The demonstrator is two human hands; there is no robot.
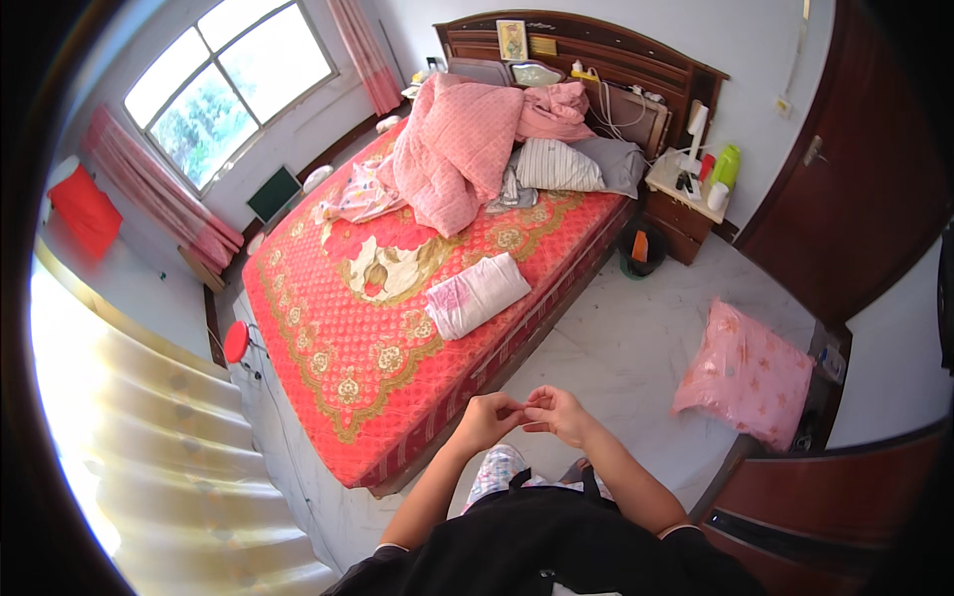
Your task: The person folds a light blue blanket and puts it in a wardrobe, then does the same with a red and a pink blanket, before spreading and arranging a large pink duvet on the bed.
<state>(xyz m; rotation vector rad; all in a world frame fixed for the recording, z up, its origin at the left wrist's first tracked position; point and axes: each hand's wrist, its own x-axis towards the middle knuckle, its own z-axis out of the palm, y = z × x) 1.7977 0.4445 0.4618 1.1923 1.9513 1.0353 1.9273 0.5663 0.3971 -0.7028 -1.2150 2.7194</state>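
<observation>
My left hand (492,419) and my right hand (557,414) meet at the fingertips in front of my body, beside the bed's near edge. Their fingers are bent, and whether something small is pinched between them cannot be made out. Just beyond them, a folded white and pink cloth (481,294) lies on the red patterned mattress (358,328). Farther up the bed are a bunched pink quilt (462,141), a crumpled dotted cloth (361,195), a striped pillow (559,165) and a grey pillow (620,158).
A wooden headboard (633,67) backs the bed. Right of it stand a nightstand (674,212) and a black bin (633,261). A pink plastic-wrapped bundle (745,372) sits on the floor by the door (864,164). Left are a red stool (237,342) and a yellowish curtain (179,447).
</observation>
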